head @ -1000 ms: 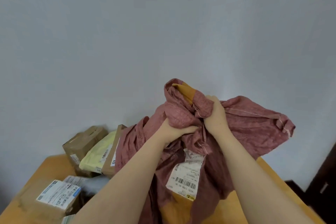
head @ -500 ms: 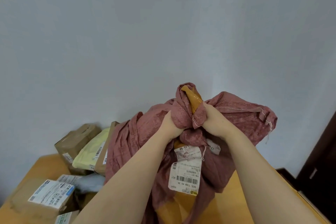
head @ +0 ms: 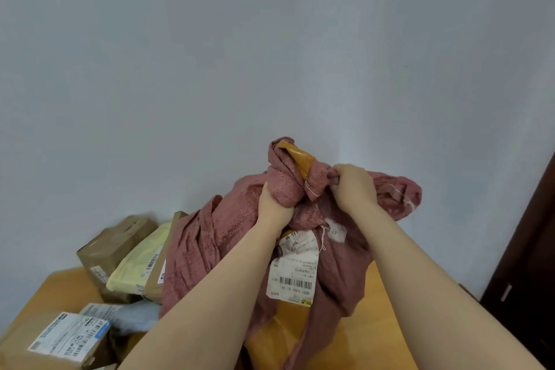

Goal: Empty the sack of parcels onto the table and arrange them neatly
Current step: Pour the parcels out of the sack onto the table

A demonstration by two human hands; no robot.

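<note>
– Two hands, state?
– Left hand (head: 274, 207) and right hand (head: 354, 186) both fisted in the bunched top of the pink woven sack (head: 216, 237), held up over the table (head: 372, 324). An orange parcel (head: 300, 156) pokes out of the top.
– Edges, room?
– The table's right edge runs beside a dark door (head: 528, 264), with bare wood under the right forearm. The left side is crowded: brown box (head: 117, 243) and pale yellow mailer (head: 141, 264) against the wall (head: 210, 54), and a labelled box (head: 45, 345) at the near corner.
– Writing?
– The white shipping label (head: 295, 276) below the left wrist has a barcode. Its print is upside down, possibly "H27" beside the bars, the rest illegible. The near box's label has a blue strip and its text is blurred.
</note>
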